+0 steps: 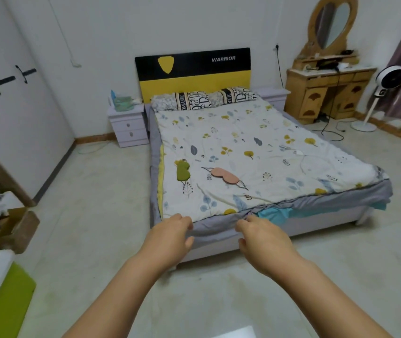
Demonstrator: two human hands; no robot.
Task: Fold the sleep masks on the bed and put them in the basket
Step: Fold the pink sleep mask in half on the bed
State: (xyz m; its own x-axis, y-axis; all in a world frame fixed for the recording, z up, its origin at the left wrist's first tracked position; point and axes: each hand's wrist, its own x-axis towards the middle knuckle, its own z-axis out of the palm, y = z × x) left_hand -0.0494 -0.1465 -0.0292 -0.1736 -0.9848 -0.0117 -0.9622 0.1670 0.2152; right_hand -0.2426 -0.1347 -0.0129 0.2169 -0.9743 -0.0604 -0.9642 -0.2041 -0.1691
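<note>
My olive-green fabric sleep mask (182, 171) and pink fabric sleep mask (224, 175) lie unfolded on the floral-quilted bed (292, 152). My left hand (170, 234) and right hand (263, 236) reach forward, apart, empty, fingers loosely curled. No basket shows.

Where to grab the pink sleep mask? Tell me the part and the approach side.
Pinch the pink sleep mask at its near right end, where the strap loops out, coming from the foot of the bed with the right hand. It lies flat and unfolded.
</note>
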